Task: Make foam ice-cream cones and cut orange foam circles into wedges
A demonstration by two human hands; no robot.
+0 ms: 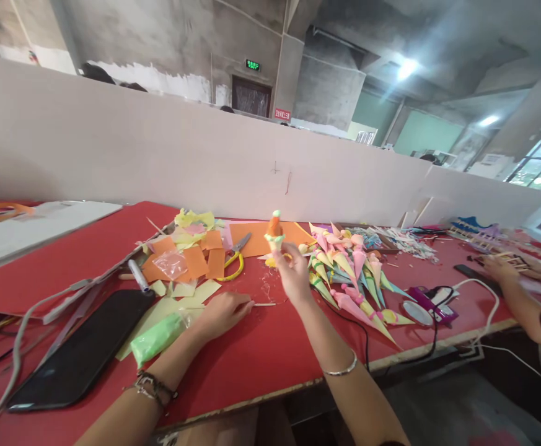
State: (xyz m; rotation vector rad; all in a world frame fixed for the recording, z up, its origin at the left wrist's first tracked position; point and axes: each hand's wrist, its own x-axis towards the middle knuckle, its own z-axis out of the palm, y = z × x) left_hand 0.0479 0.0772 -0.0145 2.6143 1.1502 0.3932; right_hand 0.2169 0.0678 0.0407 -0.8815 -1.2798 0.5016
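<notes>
At frame centre, we are grasping an orange-topped cone [276, 234] upright in our right hand [294, 272]; lower left of centre, our left hand [226, 314] is pinching a thin stick [265, 304] over the red table [251, 365].

1. Yellow-handled scissors [240, 266] with grey metal blades.
2. Left of the scissors: orange square paper pieces [195, 262].
3. Right: small ice-cream-shaped piece [276, 228], pale yellow-green, orange above, mint-green tip.
4. Nearer: flat red tabletop [261, 359].
</notes>
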